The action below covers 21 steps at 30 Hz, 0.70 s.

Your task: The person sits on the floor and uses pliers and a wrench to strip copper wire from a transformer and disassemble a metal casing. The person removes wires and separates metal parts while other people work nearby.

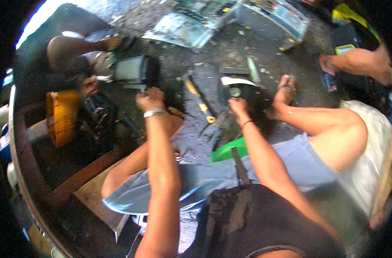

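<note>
My left hand (151, 99), with a silver band at the wrist, is closed over the ground, its fingers curled. A pale flat bar (135, 86) lies just beyond it; whether I grip anything there is hidden. My right hand (238, 106), with a thin dark band, is closed at a small round disc-like part (235, 92). That part sits against a black piece with a curved white strip (238, 81); what the fingers hold is unclear. Between my hands lies a long yellow-and-black tool (198, 98). Dark plier-like handles (217, 129) rest nearer me.
A grey box-shaped casing (129, 69) stands beyond my left hand. Metal panels (179, 30) and a larger opened unit (273, 21) lie at the back. A green piece (229, 149) is by my lap. Other people's legs (355, 64) are at both sides; a white sack (368, 142) is right.
</note>
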Each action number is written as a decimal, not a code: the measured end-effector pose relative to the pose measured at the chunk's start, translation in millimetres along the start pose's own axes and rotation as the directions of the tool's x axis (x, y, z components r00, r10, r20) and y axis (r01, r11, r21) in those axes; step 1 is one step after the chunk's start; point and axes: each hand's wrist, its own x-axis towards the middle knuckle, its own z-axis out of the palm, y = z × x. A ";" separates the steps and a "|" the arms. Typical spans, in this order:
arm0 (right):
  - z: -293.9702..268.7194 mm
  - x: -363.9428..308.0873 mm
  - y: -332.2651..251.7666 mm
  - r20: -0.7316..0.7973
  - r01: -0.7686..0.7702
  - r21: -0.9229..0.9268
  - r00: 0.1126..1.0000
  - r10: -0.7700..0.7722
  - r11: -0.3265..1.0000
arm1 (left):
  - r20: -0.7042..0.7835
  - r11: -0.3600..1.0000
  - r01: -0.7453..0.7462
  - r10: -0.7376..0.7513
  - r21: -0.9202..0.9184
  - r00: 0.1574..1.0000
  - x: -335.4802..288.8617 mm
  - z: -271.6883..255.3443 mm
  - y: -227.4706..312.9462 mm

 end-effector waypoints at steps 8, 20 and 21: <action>-9.6 -30.1 -39.7 -0.190 0.014 -0.452 0.975 -0.112 0.892 | 0.483 0.983 -0.130 0.177 -0.129 0.858 -19.9 90.1 143.6; 7.1 -68.2 -39.1 0.108 0.293 -0.781 0.933 -0.343 0.551 | 0.442 0.982 0.050 -0.126 0.180 0.888 -56.5 77.9 -26.2; 10.1 -68.7 -37.2 0.126 0.361 -0.786 0.889 -0.441 0.502 | 0.284 0.973 -0.018 -0.049 0.229 0.958 -84.2 99.1 -57.4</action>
